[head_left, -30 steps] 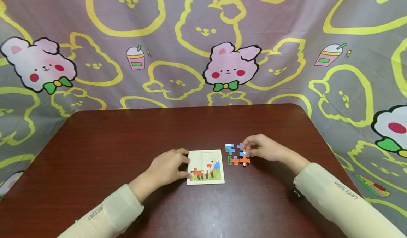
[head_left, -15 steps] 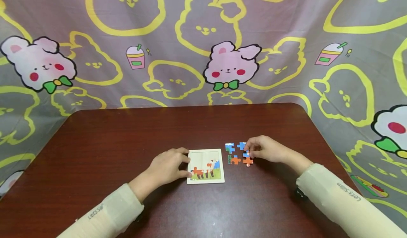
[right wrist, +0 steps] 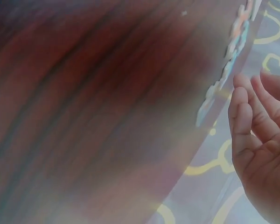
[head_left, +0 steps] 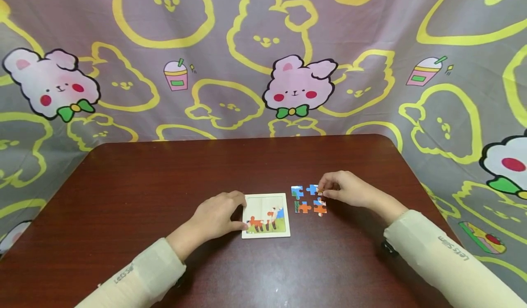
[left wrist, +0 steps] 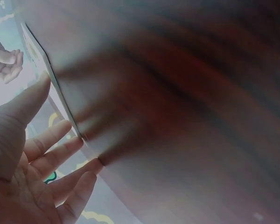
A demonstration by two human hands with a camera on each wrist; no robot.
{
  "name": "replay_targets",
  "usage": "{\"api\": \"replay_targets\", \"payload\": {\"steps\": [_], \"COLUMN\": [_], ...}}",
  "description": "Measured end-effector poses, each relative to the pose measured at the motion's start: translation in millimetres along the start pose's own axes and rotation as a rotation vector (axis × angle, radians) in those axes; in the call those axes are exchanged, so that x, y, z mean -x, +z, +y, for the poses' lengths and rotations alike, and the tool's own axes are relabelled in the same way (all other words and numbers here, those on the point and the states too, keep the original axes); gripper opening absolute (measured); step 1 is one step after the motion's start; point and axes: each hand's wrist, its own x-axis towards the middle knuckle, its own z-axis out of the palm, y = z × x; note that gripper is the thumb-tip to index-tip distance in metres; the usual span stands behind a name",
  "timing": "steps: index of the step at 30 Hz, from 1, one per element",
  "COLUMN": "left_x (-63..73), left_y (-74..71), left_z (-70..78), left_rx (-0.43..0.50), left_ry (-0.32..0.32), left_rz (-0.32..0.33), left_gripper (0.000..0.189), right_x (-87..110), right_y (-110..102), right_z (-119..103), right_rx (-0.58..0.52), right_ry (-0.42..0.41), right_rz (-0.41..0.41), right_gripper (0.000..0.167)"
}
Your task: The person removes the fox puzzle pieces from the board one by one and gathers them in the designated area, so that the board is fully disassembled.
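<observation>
My left hand (head_left: 220, 214) rests at the left edge of a pale square puzzle tray (head_left: 266, 236), thumb near its front corner and fingers further up that side. Its fingers look fairly straight in the left wrist view. Orange animal pieces (head_left: 257, 224) fill the tray's lower part, and its upper part shows bare board. To the right, my right hand (head_left: 347, 191) has its bent fingertips at the blue upper-right puzzle piece (head_left: 312, 189), partly covering it. The right wrist view shows that hand's fingers (right wrist: 242, 116) loosely bent, with no piece visibly between them.
Beside the tray lie a blue-and-green piece (head_left: 296, 191), an orange piece with green (head_left: 303, 207) and an orange-and-blue piece (head_left: 319, 207). The dark brown table (head_left: 185, 166) ends at a patterned curtain (head_left: 247, 83).
The orange-and-blue piece has shifted right, away from the orange piece with green. My right hand has let it go and moved up to the blue upper-right piece. The left hand stays put.
</observation>
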Motion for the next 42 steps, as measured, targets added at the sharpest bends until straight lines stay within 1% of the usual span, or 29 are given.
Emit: {"api": "replay_targets", "payload": {"steps": [4, 10, 17, 18, 21, 25, 30, 35, 36, 42], "left_x": [-0.2, -1.0, -1.8, -1.7, -2.0, -1.9, -1.5, -2.4, -2.5, -2.4], "left_y": [0.3, 1.4, 1.0, 0.8, 0.8, 1.1, 0.5, 0.3, 0.2, 0.4], "left_z": [-1.8, -3.8, -4.0, -3.7, -3.4, -3.6, -3.9, -3.7, -3.5, -2.6], "left_rx": [0.004, -0.008, -0.003, -0.003, -0.002, -0.001, -0.004, -0.001, 0.001, 0.012], "left_ry": [-0.005, 0.003, -0.007, -0.008, -0.012, -0.018, -0.023, -0.018, -0.017, -0.023], "left_rz": [-0.001, -0.009, -0.016, -0.018, -0.027, -0.039, -0.037, -0.033, -0.032, -0.040], "left_gripper": [0.051, 0.056, 0.057, 0.057, 0.057, 0.058, 0.058, 0.057, 0.057, 0.057], "right_x": [-7.8, -23.4, -41.8, -43.6, -48.3, -53.3, -56.7, -57.9, -58.0, -58.8], "right_y": [4.5, 17.9, 35.0, 37.0, 42.8, 48.2, 52.1, 55.9, 56.3, 58.9], "right_z": [-8.9, -26.4, -46.7, -49.6, -55.7, -62.6, -68.0, -69.4, -69.9, -73.2], "right_rx": [-0.006, -0.021, 0.013, 0.006, -0.002, 0.007, 0.009, 0.030, 0.034, 0.066], "right_ry": [-0.027, -0.036, -0.102, -0.101, -0.139, -0.182, -0.184, -0.138, -0.119, -0.079], "right_rz": [-0.005, -0.055, -0.113, -0.125, -0.147, -0.157, -0.201, -0.260, -0.271, -0.310], "right_gripper": [0.008, 0.009, 0.010, 0.010, 0.010, 0.010, 0.012, 0.019, 0.020, 0.023]}}
